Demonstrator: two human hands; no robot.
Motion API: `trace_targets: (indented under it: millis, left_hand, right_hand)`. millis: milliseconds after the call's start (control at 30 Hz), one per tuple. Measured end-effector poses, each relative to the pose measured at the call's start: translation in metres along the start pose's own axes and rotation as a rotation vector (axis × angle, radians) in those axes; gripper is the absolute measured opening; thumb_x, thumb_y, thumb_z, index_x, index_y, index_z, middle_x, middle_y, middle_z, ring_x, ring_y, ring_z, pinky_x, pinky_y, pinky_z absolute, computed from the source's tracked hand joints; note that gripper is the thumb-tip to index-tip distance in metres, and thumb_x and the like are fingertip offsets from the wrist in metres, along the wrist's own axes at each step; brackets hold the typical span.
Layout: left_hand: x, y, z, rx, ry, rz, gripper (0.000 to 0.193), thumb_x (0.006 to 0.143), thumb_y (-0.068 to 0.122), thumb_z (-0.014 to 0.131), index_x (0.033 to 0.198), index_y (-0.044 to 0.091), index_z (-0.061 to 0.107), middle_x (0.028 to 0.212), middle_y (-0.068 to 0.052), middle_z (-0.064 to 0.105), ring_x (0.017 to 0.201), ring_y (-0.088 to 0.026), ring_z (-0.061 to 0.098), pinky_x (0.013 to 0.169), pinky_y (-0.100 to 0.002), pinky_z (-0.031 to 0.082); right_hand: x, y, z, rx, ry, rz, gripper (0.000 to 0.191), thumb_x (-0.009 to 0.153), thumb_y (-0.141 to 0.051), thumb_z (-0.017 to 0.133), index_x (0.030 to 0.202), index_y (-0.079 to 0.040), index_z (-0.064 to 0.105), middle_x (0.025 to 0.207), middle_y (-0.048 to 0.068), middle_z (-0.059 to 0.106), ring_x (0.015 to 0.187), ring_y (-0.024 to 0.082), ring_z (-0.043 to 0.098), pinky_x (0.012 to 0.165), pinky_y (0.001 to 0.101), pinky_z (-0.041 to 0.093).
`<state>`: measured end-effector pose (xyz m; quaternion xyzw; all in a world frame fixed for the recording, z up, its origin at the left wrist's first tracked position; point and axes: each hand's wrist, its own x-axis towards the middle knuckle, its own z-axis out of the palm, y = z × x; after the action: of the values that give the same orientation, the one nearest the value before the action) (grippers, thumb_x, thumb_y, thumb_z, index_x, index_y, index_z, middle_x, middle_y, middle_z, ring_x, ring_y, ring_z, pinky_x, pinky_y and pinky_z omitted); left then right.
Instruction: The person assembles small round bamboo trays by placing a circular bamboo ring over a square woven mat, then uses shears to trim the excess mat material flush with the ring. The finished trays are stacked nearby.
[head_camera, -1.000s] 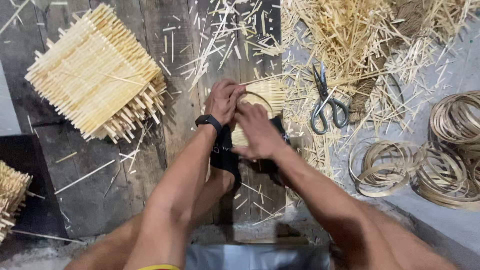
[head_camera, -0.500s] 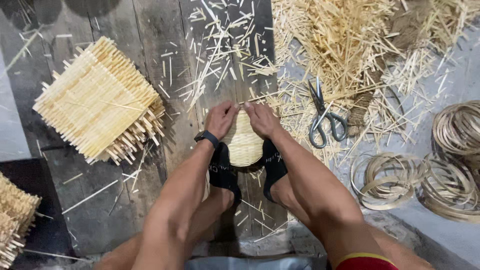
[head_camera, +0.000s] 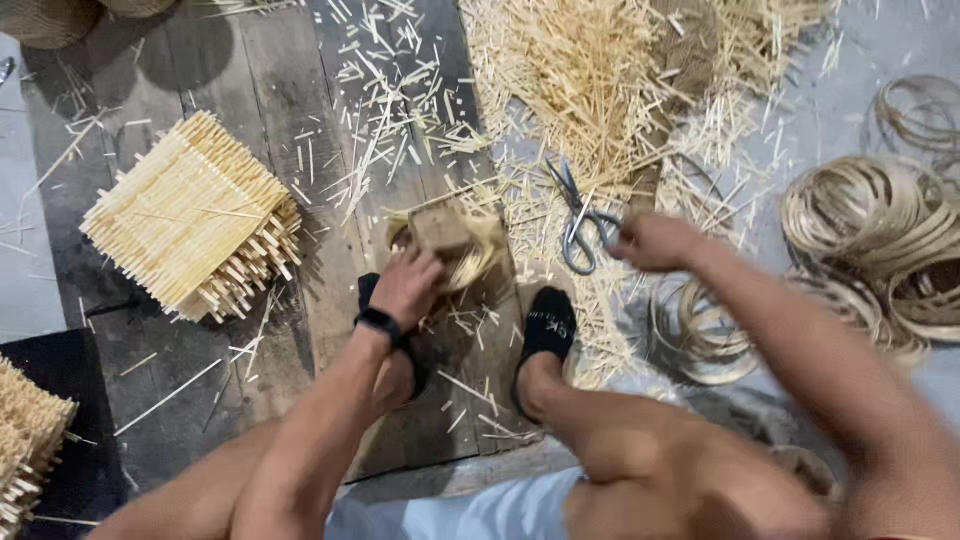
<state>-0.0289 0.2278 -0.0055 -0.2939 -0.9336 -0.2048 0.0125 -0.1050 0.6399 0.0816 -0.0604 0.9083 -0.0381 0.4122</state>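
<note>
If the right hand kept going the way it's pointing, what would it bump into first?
The right hand points left toward the scissors, which lie just ahead of its knuckles, so it would likely meet those first. The hand is blurred and its height above the floor is unclear.

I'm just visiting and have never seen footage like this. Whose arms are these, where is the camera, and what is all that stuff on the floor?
The camera sits on the person's head and looks down, so the arms and black-socked feet are their own. The left hand, with a dark wristband, presses on a small round woven bamboo piece with a block on top. The right hand is blurred, closed beside the scissors; I cannot tell if it holds anything. On the dark wooden boards lie a stack of flat bamboo mats, a heap of loose bamboo sticks and, at right, coils of thin bamboo strip.
</note>
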Motion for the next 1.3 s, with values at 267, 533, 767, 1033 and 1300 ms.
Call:
trace_targets:
  millis: [267,533,767,1033,1300]
  left_hand:
    - [-0.013,-0.005,0.015,-0.027,-0.086,-0.483,0.078,0.084,0.058,0.081,0.129,0.002,0.05,0.127,-0.021,0.051,0.125,-0.039,0.049,0.107,-0.051,0.046]
    - [0.041,0.002,0.06,-0.057,0.2,-0.831,0.105,0.072,0.038,0.085,0.159,0.017,0.032,0.145,-0.025,0.048,0.132,-0.044,0.048,0.1,-0.056,0.047]
    - [0.042,-0.002,0.056,-0.093,0.062,-0.532,0.099,0.068,0.036,0.085,0.155,0.027,0.041,0.143,-0.022,0.05,0.124,-0.042,0.053,0.096,-0.053,0.052]
    - [0.039,0.008,0.053,-0.043,-0.038,-0.581,0.098,0.066,0.037,0.085,0.153,0.027,0.041,0.143,-0.02,0.049,0.125,-0.042,0.052,0.096,-0.055,0.051]
    - [0.039,0.017,0.059,-0.023,-0.048,-0.669,0.11,0.068,0.034,0.087,0.16,0.026,0.027,0.146,-0.027,0.042,0.13,-0.048,0.044,0.105,-0.06,0.041]
  right_hand:
    - [0.083,-0.002,0.106,0.301,0.704,-0.023,0.06,0.072,-0.033,0.087,0.112,0.005,0.062,0.113,0.029,0.065,0.105,0.046,0.063,0.092,0.0506,0.052]
    - [0.112,0.004,0.099,0.574,0.322,0.155,0.051,0.071,-0.02,0.088,0.108,0.004,0.062,0.095,0.022,0.072,0.088,0.036,0.072,0.083,0.0433,0.058]
    - [0.056,0.013,0.129,1.454,0.085,0.166,0.025,0.08,-0.014,0.086,0.09,-0.003,0.066,0.068,0.007,0.064,0.052,0.013,0.06,0.047,0.0298,0.051]
    - [0.076,0.045,0.073,1.597,0.448,0.367,0.033,0.081,-0.025,0.089,0.078,-0.005,0.063,0.063,0.004,0.061,0.043,0.012,0.053,0.038,0.0281,0.041]
    - [0.13,0.064,-0.009,2.023,0.566,0.449,0.028,0.076,-0.013,0.09,0.08,-0.013,0.062,0.059,0.001,0.056,0.041,0.013,0.047,0.037,0.0284,0.039]
